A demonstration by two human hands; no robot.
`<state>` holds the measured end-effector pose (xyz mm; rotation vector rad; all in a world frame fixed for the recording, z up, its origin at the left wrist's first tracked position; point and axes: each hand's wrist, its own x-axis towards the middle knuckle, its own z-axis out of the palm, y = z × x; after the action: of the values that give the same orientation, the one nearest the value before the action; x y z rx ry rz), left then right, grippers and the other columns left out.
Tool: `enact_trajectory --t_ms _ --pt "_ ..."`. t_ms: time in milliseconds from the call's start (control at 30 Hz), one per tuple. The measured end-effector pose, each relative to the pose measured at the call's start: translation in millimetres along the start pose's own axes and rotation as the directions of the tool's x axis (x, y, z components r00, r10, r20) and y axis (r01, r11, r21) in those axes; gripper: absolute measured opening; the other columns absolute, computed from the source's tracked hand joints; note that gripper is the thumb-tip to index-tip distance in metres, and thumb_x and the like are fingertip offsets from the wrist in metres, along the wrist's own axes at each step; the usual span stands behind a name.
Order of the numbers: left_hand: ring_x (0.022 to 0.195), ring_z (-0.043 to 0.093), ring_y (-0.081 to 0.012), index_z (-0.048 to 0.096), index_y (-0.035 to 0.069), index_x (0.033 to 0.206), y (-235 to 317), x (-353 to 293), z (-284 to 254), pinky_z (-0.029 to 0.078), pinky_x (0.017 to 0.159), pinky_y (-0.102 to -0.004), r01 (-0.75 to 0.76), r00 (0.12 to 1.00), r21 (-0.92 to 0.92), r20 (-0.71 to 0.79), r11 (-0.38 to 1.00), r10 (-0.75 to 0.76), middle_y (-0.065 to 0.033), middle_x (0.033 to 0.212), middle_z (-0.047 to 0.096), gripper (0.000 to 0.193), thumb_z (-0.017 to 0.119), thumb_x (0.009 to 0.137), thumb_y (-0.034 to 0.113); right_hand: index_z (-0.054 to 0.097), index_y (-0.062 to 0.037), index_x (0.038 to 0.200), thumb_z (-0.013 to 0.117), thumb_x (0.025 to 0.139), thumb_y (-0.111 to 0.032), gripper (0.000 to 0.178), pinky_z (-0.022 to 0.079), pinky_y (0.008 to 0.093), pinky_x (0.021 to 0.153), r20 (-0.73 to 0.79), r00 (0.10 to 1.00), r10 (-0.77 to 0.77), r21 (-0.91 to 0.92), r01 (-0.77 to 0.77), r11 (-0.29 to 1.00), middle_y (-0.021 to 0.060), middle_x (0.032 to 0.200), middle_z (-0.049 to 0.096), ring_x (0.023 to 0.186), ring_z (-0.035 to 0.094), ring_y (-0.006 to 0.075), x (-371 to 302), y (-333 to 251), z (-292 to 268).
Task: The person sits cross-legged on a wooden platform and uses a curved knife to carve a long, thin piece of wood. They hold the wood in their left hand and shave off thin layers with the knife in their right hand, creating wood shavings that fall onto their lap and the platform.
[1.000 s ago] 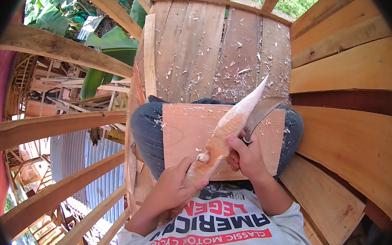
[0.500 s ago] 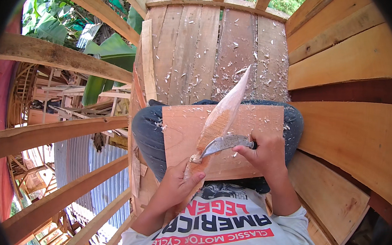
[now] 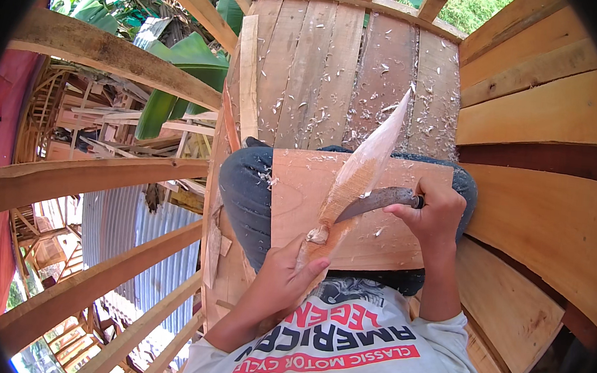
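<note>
A long wooden carving [image 3: 357, 169], pale and pointed at its far end, slants up from my lap over a flat wooden board [image 3: 298, 186]. My left hand [image 3: 289, 270] is closed around its near end, just below a small knob cut into the wood. In my right hand [image 3: 435, 213] is a knife with a curved blade [image 3: 382, 199], gripped by its dark handle. The blade's tip lies against the right side of the carving, a little above the knob. The handle is mostly covered by my fingers.
My crossed legs [image 3: 241, 199] in dark trousers support the board. Pale shavings lie over the plank floor [image 3: 307, 75]. Wooden rails [image 3: 88, 182] run along the left, with corrugated metal sheets [image 3: 160, 246] beyond. Wide planks [image 3: 541, 220] form the right side.
The blade has moved up along the carving, away from the knob, with my right hand rising and turning slightly. My left hand keeps its hold. The whole view has shifted a little.
</note>
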<state>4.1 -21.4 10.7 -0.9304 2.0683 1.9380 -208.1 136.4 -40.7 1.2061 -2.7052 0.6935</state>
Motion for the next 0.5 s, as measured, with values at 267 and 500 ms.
enact_trajectory --t_ms 267,500 --pt "0.080 0.068 -0.0238 0.053 -0.002 0.123 -31.6 -7.7 9.7 0.052 0.072 -0.0314 -0.084 0.993 0.029 0.086 0.996 0.082 -0.0171 0.089 0.067 0.039 0.060 0.094 0.023 0.051 0.0030 0.062 0.054 0.088 -0.061 0.069 0.032 0.0366 0.048 -0.168 0.810 0.562 0.316 -0.496 0.809 0.0091 0.050 0.040 0.049 0.036 0.0175 21.7 108.1 -41.3" --pt "0.072 0.061 -0.0149 0.040 0.003 0.130 -26.7 8.1 -7.0 0.054 0.067 -0.0278 0.327 0.908 -0.511 0.402 0.795 -0.115 -0.0068 0.086 0.061 0.039 0.054 0.097 0.020 0.054 0.0003 0.062 0.066 0.077 -0.059 0.063 0.036 0.0356 0.046 0.203 0.922 0.329 0.378 -0.384 0.843 0.0144 0.048 0.041 0.044 0.043 0.0277 -15.7 16.5 -18.1"
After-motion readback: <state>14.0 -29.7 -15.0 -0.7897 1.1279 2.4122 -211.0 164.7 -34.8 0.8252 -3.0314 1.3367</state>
